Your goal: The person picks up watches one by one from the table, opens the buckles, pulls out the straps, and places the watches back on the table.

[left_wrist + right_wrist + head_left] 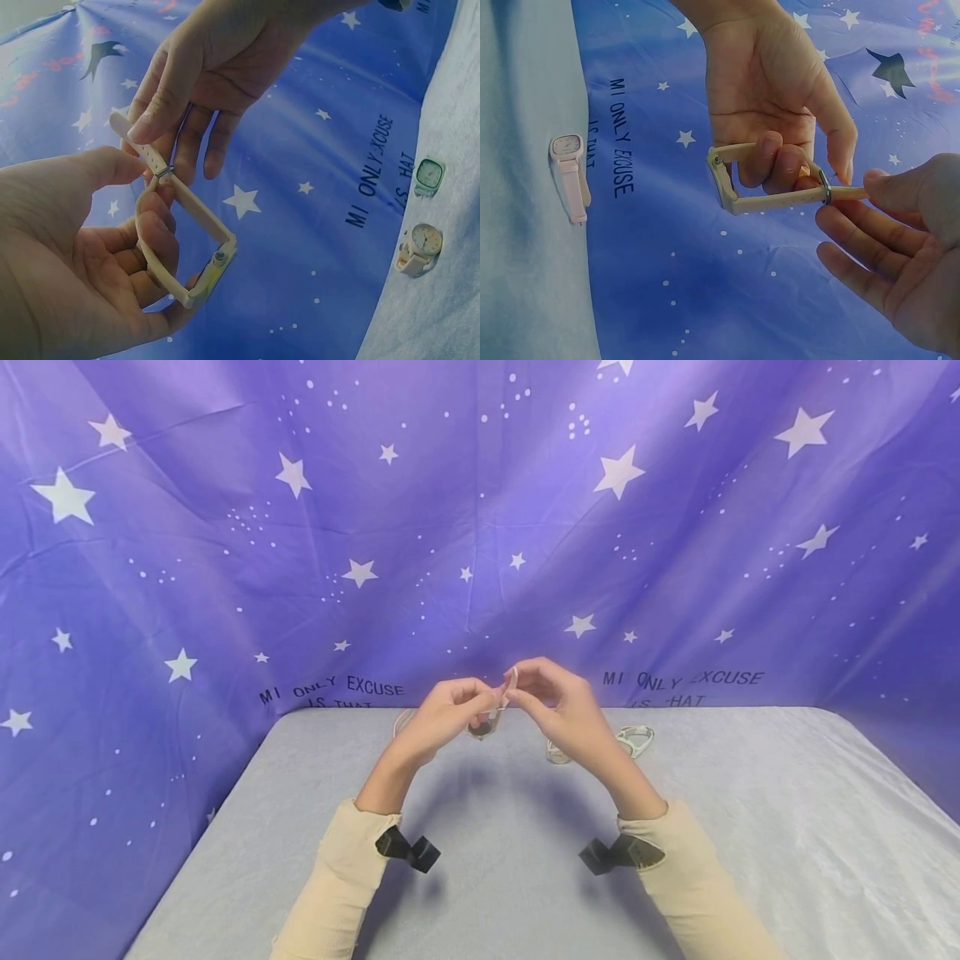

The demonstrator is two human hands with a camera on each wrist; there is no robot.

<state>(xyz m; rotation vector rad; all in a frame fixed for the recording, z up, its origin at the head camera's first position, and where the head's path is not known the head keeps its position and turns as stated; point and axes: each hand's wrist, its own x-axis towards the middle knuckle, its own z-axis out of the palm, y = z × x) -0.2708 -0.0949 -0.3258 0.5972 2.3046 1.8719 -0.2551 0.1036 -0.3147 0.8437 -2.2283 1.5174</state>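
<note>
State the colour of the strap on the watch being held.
Cream-beige strap, clearest in the right wrist view.

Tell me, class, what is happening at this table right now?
A person holds a cream wristwatch up over the grey table with both hands. The left hand grips the watch with fingers through the strap loop, while the right hand pinches the strap's free end by the buckle. Other watches lie on the table: a pink one to the left, and a green one and a round one to the right.
</note>
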